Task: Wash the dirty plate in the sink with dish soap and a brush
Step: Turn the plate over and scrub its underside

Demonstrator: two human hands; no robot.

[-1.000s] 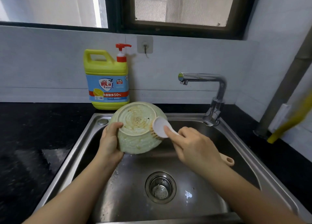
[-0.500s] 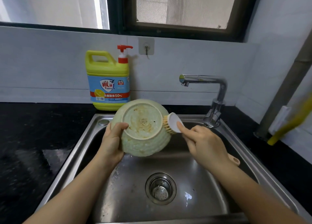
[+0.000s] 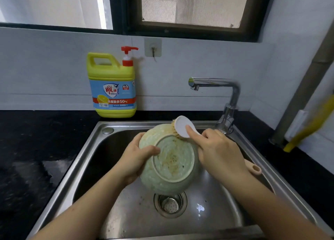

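Note:
A pale green plate [image 3: 169, 160], its soiled underside with brown stains facing me, is held tilted over the steel sink [image 3: 85, 160]. My left hand [image 3: 137, 158] grips its left rim, thumb across the base ring. My right hand [image 3: 218, 149] grips a brush [image 3: 181, 128] with a white head and tan bristles, index finger laid along the head. The bristles press on the plate's upper rim. The brush's beige handle end [image 3: 254, 168] sticks out behind my right wrist. A yellow dish soap bottle [image 3: 113, 88] with a red pump stands on the counter behind the sink.
A chrome faucet [image 3: 226, 98] rises at the sink's back right, spout pointing left, no water running. The drain strainer [image 3: 169, 203] lies below the plate. Black counter [image 3: 36, 149] flanks the sink. A yellow-handled object [image 3: 307, 127] leans at the right wall.
The plate has come down and toward me over the drain. The brush has moved from the plate's right side up to its top rim.

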